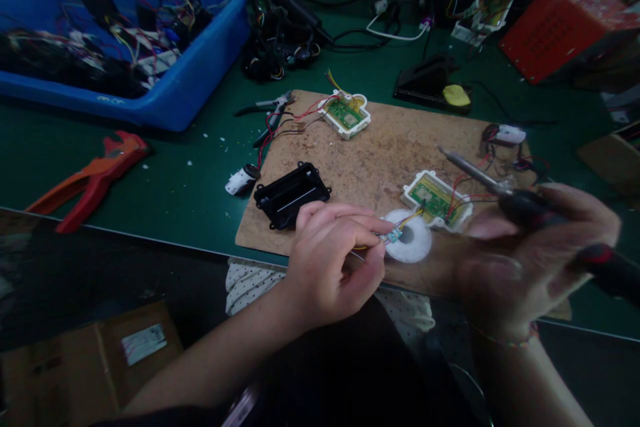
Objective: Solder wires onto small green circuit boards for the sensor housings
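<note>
Between thumb and fingertips, my left hand (337,260) pinches a small circuit board (394,235) with thin yellow wires. The little board sits over a round white disc (423,243) with a grey centre. My right hand (520,267), partly blurred, grips a soldering iron (530,207), its metal tip pointing up and left above the board. Just beyond the disc lies a white housing (407,195) with a green circuit board (433,200) in it. To the left of my left hand rests an open black plastic case (293,195).
A brown work board (370,160) lies on the green table. Farther back is a second white housing (345,117) with wires. Pliers (273,107), an orange-red cutter (100,173) and a blue bin (200,80) are at left. A soldering stand (425,80) and red box (555,33) stand behind.
</note>
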The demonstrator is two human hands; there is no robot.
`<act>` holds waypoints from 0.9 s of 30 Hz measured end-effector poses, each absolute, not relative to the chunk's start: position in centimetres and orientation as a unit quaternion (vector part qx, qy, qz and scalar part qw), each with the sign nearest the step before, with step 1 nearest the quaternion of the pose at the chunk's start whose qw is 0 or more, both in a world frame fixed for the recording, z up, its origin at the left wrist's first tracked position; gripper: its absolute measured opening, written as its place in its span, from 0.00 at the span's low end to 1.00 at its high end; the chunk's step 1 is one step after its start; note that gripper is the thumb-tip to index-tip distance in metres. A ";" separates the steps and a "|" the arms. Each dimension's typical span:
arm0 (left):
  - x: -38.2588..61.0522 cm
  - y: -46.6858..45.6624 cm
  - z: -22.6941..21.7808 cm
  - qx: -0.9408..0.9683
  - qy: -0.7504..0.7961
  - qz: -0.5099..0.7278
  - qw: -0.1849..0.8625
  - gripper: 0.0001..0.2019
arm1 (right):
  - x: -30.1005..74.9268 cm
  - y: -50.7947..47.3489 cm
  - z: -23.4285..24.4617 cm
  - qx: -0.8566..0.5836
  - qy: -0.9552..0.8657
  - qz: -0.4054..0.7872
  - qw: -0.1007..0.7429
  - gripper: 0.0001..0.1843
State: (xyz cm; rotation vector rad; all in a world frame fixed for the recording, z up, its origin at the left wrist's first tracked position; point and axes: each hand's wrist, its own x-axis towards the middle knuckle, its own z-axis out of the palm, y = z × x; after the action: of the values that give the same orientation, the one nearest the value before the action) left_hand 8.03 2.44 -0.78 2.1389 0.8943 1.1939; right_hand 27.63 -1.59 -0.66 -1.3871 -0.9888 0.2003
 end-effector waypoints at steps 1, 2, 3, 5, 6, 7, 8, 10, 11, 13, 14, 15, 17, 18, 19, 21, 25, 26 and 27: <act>8.0 2.5 -0.8 0.792 0.331 0.441 0.262 0.06 | 27.4 -1.6 -0.6 -0.608 -0.447 0.075 0.651 0.14; 8.0 2.5 -0.7 0.793 0.332 0.439 0.262 0.06 | 27.2 -1.6 -0.6 -0.602 -0.465 0.069 0.646 0.13; 8.0 2.5 -0.7 0.793 0.333 0.438 0.261 0.06 | 27.1 -1.5 -0.6 -0.595 -0.490 0.079 0.632 0.15; 8.0 2.5 -0.7 0.794 0.335 0.436 0.260 0.06 | 27.0 -1.3 -0.8 -0.576 -0.548 0.117 0.595 0.24; 8.0 2.5 -0.7 0.794 0.336 0.435 0.260 0.06 | 27.1 -1.2 -0.9 -0.568 -0.570 0.130 0.579 0.30; 8.0 2.5 -0.7 0.795 0.336 0.434 0.260 0.06 | 27.2 -1.1 -1.0 -0.565 -0.588 0.130 0.563 0.34; 8.0 2.5 -0.7 0.795 0.336 0.432 0.260 0.06 | 27.2 -1.0 -1.0 -0.567 -0.600 0.124 0.550 0.36; 7.9 2.4 -0.7 0.796 0.335 0.432 0.259 0.06 | 27.4 -1.0 -1.0 -0.573 -0.613 0.118 0.531 0.37; 7.9 2.4 -0.7 0.796 0.335 0.432 0.259 0.06 | 27.4 -1.0 -0.9 -0.574 -0.616 0.119 0.525 0.36; 7.9 2.4 -0.7 0.796 0.336 0.432 0.259 0.06 | 27.4 -0.9 -0.8 -0.575 -0.617 0.122 0.523 0.35; 7.8 2.4 -0.7 0.796 0.336 0.431 0.261 0.05 | 27.4 -0.9 -0.7 -0.574 -0.617 0.123 0.524 0.35; 7.8 2.4 -0.7 0.796 0.336 0.428 0.263 0.05 | 27.4 -0.8 -0.7 -0.573 -0.618 0.123 0.525 0.35; 7.8 2.4 -0.7 0.797 0.337 0.425 0.267 0.05 | 27.4 -0.8 -0.7 -0.570 -0.619 0.126 0.526 0.35; 7.8 2.5 -0.7 0.797 0.337 0.424 0.267 0.04 | 27.4 -0.8 -0.7 -0.568 -0.619 0.130 0.526 0.35; 7.8 2.5 -0.7 0.798 0.337 0.424 0.266 0.04 | 27.5 -0.7 -0.7 -0.566 -0.619 0.134 0.527 0.35; 7.8 2.5 -0.7 0.798 0.338 0.423 0.264 0.03 | 27.5 -0.7 -0.7 -0.565 -0.619 0.142 0.527 0.35; 7.9 2.5 -0.7 0.794 0.339 0.424 0.273 0.04 | 27.5 -0.8 -0.7 -0.563 -0.621 0.145 0.525 0.36; 7.9 2.5 -0.7 0.793 0.338 0.425 0.276 0.04 | 27.5 -0.8 -0.7 -0.563 -0.620 0.145 0.526 0.36; 8.0 2.5 -0.7 0.792 0.337 0.426 0.277 0.04 | 27.5 -0.8 -0.7 -0.563 -0.619 0.146 0.528 0.36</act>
State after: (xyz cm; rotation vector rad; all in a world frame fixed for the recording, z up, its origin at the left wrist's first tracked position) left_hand 7.96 2.52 -0.67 2.1278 0.9056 1.1438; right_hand 27.49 -0.77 -0.65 -1.3463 -1.4790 0.3489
